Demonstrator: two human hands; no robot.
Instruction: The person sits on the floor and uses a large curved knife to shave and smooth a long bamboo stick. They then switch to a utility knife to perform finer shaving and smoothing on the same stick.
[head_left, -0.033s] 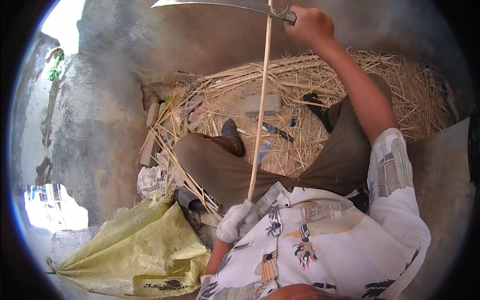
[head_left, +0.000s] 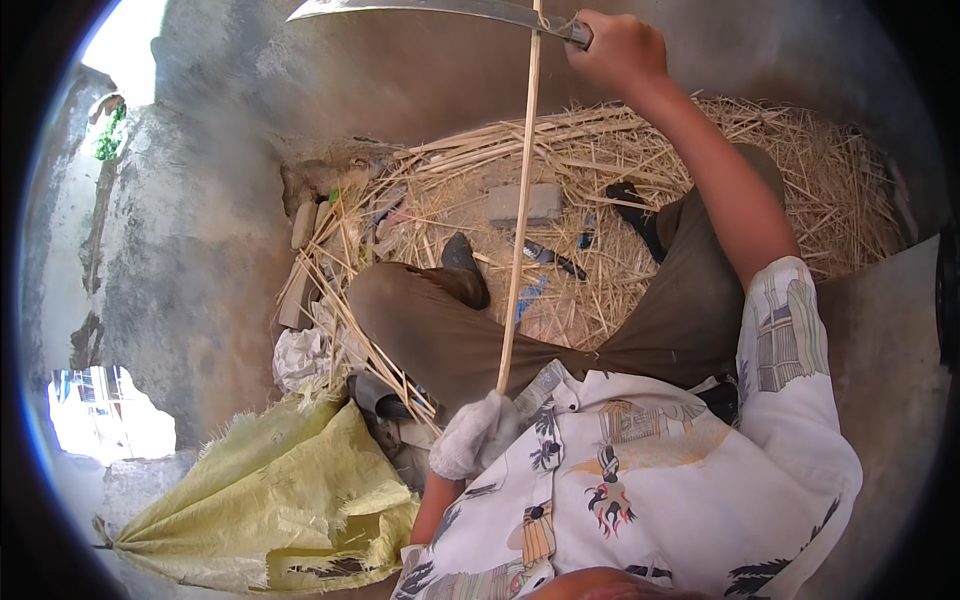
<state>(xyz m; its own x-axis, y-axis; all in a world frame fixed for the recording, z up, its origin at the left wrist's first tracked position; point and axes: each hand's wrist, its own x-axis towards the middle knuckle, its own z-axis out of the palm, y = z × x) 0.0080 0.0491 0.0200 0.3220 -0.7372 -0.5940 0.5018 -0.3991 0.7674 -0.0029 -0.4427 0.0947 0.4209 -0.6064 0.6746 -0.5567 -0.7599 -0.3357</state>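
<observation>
My right hand [head_left: 622,50] is closed around the handle of a long curved knife [head_left: 420,10], raised at the top of the view. Its blade points left and crosses the upper part of a thin pale wooden strip [head_left: 522,200], touching or nearly touching it. A curled shaving clings to the strip beside the handle. The strip runs upright down to my left hand [head_left: 474,436], which wears a white cloth glove and is closed on the lower end, close to my shirt. Both the strip's top end and the left fingertips are hard to make out.
Straw-like shavings [head_left: 830,200] cover the floor around my crossed legs. A grey brick [head_left: 525,204] lies ahead, near a small dark-handled tool [head_left: 550,256]. Several loose strips [head_left: 370,350] lean by my left knee. A yellow woven sack [head_left: 290,480] spreads at the left, below a wall [head_left: 210,240].
The knife has shifted very slightly left and up, with my right hand. The strip and my left hand stay almost where they were.
</observation>
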